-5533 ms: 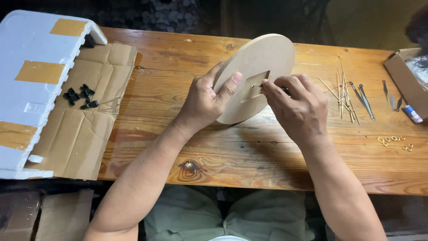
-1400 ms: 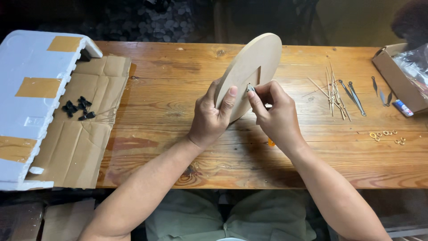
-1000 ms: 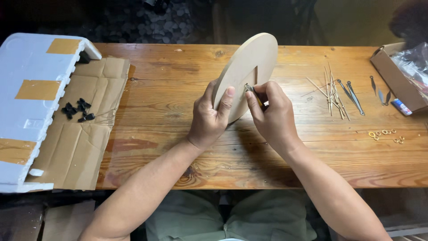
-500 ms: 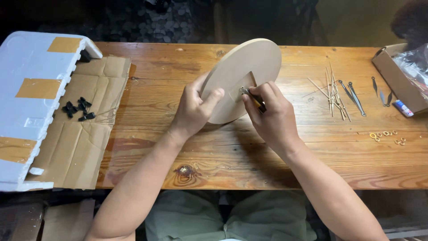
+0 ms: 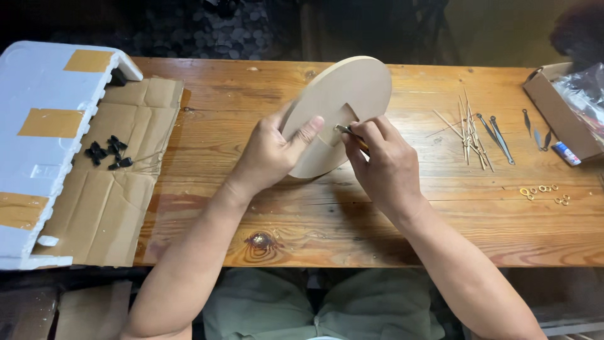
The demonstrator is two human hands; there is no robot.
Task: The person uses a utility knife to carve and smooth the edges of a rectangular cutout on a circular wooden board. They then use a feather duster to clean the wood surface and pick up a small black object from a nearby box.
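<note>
Tilted back from the near-edge-on stance it had a second ago, the round wooden disc [image 5: 336, 113] now shows more of its broad pale face to the head camera, and the left thumb has shifted onto that face. From this one view, the left hand [image 5: 270, 154] props the disc up, fingers curled behind its lower left rim and thumb pressed flat on the front, beside the square recess at the centre. The right hand [image 5: 380, 167] is pinched tight on a small metal tool [image 5: 349, 130] whose tip sits at the recess edge; what it does there is too small to tell. The disc stands on its lower rim on the wooden table [image 5: 377, 233], leaning away from the person, its face looking toward them and slightly up, its rim line running from lower left to upper right. Resting on so narrow an edge, it could roll or slide if the thumb eases off, and a slip of the tool could score the face. Thin metal rods [image 5: 469, 129] lie well apart on the right, small black parts [image 5: 107, 154] on cardboard [image 5: 107, 208] to the left.
</note>
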